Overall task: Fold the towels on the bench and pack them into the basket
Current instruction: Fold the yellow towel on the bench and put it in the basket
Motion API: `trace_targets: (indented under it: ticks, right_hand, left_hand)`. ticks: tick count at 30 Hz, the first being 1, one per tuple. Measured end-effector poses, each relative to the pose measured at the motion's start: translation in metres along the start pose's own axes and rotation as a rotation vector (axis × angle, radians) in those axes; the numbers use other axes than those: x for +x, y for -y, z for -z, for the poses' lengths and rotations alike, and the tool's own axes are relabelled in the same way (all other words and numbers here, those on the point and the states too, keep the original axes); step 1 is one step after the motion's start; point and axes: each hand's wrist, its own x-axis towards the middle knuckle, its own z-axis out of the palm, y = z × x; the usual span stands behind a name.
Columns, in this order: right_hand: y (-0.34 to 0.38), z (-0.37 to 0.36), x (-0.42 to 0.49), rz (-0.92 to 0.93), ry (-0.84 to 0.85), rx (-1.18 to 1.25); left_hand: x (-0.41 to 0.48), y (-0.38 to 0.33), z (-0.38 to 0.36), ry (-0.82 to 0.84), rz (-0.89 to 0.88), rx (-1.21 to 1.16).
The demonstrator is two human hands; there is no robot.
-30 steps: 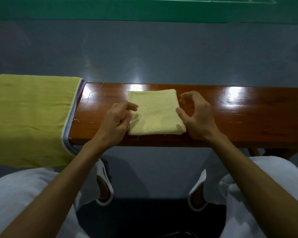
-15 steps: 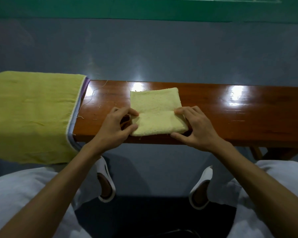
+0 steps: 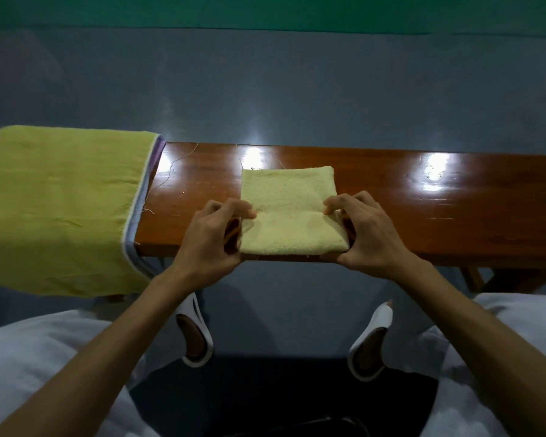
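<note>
Head camera view, looking down from a seated person's own eyes. At the bottom of the frame are knees in white trousers point(image 3: 44, 357) and two white slippers point(image 3: 196, 335) on a dark floor, with both bare forearms reaching up toward the centre.

At centre, the left hand point(image 3: 212, 234) and right hand point(image 3: 369, 234) each pinch a side of a pale yellow towel point(image 3: 289, 209), with fingers curled over the top and thumbs underneath. The towel is already folded into a small, thick, nubbly rectangle. It lies on a glossy red-brown wooden bench point(image 3: 423, 209), its near edge level with the bench's front lip. The near half looks slightly raised, with a soft crease across the middle, so another fold away from the person seems to be starting.

Likely risks: if one hand leads, the corners will not meet and the fold will go crooked. The towel sits so close to the lip that a loosened pinch could let it slide to the floor.

At left, a larger yellow-green towel point(image 3: 60, 209) with a pale border drapes over the bench end, unfolded. Loose threads lie on the wood between the two towels.

Beyond the bench is grey-blue floor point(image 3: 265, 89), then a green strip point(image 3: 265, 14) along the top edge. No basket is in view.
</note>
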Motion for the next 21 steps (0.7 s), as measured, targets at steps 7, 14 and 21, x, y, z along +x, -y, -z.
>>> trace_targets:
  ticks: [7, 14, 21]
  right_hand:
    - [0.007, 0.015, 0.008, -0.092, -0.036, 0.155]
    - [0.005, 0.029, 0.023, -0.253, 0.005, 0.502]
    - [0.009, 0.028, 0.045, -0.486, 0.028, 0.694]
  left_hand:
    - [0.008, -0.001, 0.003, -0.041, 0.071, -0.303]
    - [0.028, -0.01, 0.004, -0.108, 0.203, -0.415]
    - [0.05, -0.006, -0.004, -0.203, 0.373, -0.396]
